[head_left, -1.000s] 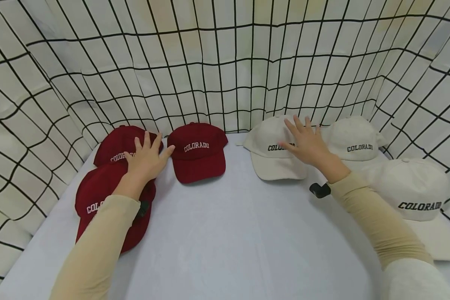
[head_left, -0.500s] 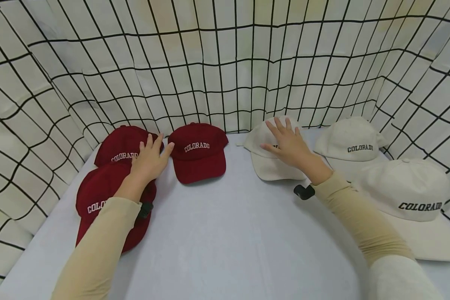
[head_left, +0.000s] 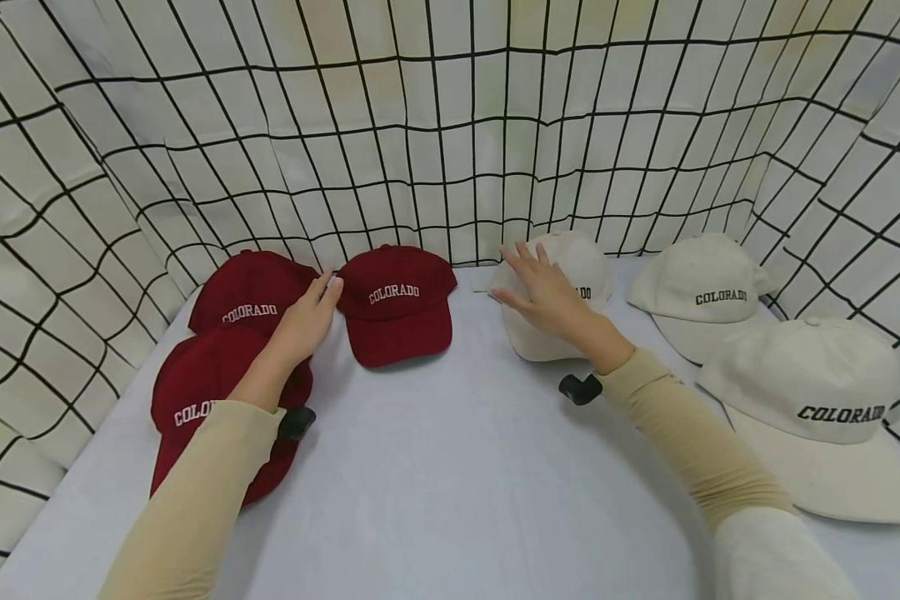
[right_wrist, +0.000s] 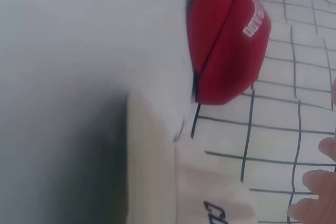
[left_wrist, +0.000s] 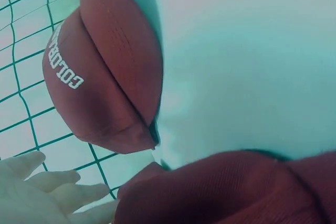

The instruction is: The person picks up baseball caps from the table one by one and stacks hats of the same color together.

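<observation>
My left hand (head_left: 304,325) reaches over the red caps at the left, fingers extended, tips beside the red COLORADO cap (head_left: 396,292) that stands alone in the back row. Under and behind that hand are a back red cap (head_left: 243,287) and a front red cap (head_left: 195,375), the latter partly hidden by the arm. My right hand (head_left: 553,302) is spread over a cream cap (head_left: 581,258), covering part of its lettering. In the left wrist view, straight fingers (left_wrist: 73,195) show beside the caps. The right wrist view catches the right fingertips (right_wrist: 315,182) at its edge.
Two more cream caps stand at the right, one at the back (head_left: 708,279) and a nearer cap (head_left: 817,375). A white cloth-covered table (head_left: 435,475) lies beneath everything. Black wire grid panels (head_left: 450,142) backed with white cloth enclose the sides and back.
The right hand has moved left across the cream cap, uncovering the cream caps at the right. The left hand has shifted slightly right and turned, its fingers now closer together. The caps have stayed put.
</observation>
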`<control>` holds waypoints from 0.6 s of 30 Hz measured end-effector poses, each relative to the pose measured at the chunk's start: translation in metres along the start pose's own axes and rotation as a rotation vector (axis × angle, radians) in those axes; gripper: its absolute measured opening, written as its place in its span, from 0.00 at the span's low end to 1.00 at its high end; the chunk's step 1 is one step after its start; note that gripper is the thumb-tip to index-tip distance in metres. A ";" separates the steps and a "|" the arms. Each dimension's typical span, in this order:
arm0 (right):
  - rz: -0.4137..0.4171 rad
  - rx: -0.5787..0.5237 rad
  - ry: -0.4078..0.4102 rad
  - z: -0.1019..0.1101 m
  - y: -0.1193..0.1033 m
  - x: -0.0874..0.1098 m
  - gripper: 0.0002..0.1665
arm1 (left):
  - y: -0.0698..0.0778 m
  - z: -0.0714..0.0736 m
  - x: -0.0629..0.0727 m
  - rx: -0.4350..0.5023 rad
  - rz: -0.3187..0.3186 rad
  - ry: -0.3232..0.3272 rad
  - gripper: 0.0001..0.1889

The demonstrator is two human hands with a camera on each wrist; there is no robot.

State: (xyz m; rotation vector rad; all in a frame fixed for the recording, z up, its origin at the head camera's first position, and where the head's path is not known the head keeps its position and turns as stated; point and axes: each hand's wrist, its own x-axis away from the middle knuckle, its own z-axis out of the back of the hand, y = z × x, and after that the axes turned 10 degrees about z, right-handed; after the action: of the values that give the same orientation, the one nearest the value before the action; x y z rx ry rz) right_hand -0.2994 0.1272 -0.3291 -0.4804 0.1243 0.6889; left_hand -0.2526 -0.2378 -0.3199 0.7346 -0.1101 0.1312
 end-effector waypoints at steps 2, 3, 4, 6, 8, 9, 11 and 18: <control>0.013 -0.063 0.012 -0.001 -0.004 -0.002 0.43 | 0.000 0.001 0.001 0.054 -0.001 -0.016 0.39; 0.015 -0.092 0.013 -0.002 -0.006 -0.003 0.43 | 0.000 0.001 0.001 0.084 -0.008 -0.023 0.38; 0.017 -0.118 0.014 -0.002 -0.008 -0.004 0.43 | 0.000 0.002 0.002 0.118 -0.014 -0.029 0.38; 0.023 -0.166 0.015 -0.004 -0.012 -0.005 0.42 | 0.000 0.002 0.003 0.183 -0.018 -0.036 0.38; 0.022 -0.209 0.015 -0.005 -0.015 -0.006 0.41 | 0.000 0.002 0.005 0.249 -0.017 -0.043 0.37; 0.023 -0.227 0.017 -0.006 -0.016 -0.007 0.41 | -0.001 0.002 0.005 0.277 -0.013 -0.048 0.37; 0.026 -0.264 0.028 -0.008 -0.019 -0.008 0.40 | -0.002 0.002 0.006 0.328 -0.003 -0.063 0.37; 0.019 -0.437 0.078 -0.017 -0.023 -0.013 0.38 | -0.003 0.001 0.006 0.543 0.049 -0.144 0.37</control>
State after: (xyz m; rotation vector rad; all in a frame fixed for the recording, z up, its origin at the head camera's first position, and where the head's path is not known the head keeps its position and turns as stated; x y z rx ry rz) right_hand -0.2941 0.0964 -0.3323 -0.9262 0.0501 0.7175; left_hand -0.2466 -0.2402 -0.3202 1.2840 -0.2351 0.1567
